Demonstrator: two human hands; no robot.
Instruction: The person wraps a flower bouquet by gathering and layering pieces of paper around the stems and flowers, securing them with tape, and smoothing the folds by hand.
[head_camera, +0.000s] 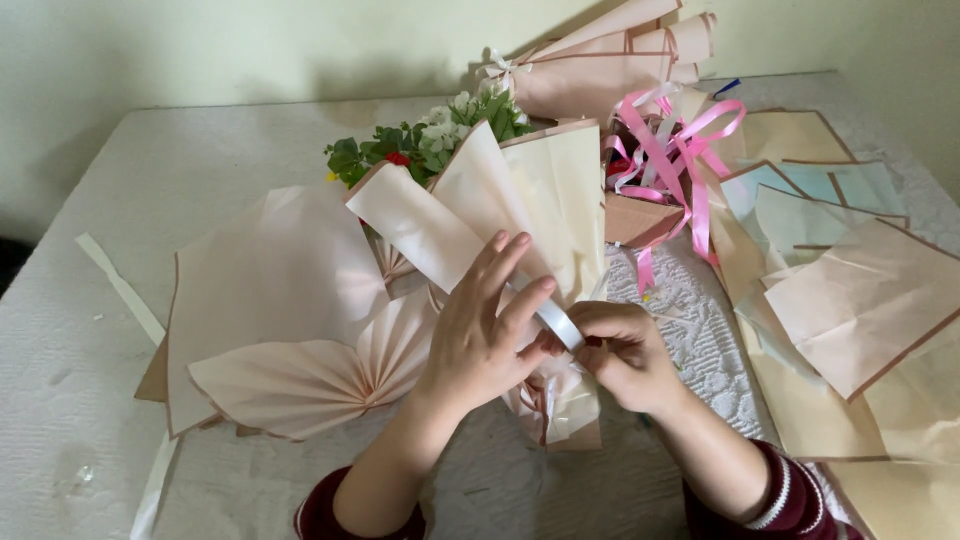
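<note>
Both hands' fingers pinching white ribbon

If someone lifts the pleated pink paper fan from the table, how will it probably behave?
The pleated paper fan looks thin, so it is probably very light and would flop at its wide edge. Its folds gather at one point, so it may spread open if gripped elsewhere. Pushed, it would likely slide over the table.

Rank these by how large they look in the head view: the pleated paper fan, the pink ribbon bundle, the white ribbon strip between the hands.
1. Pleated paper fan, largest.
2. Pink ribbon bundle, though it lies farther from the camera.
3. White ribbon strip, smallest, partly hidden by the left hand and right hand.
</note>
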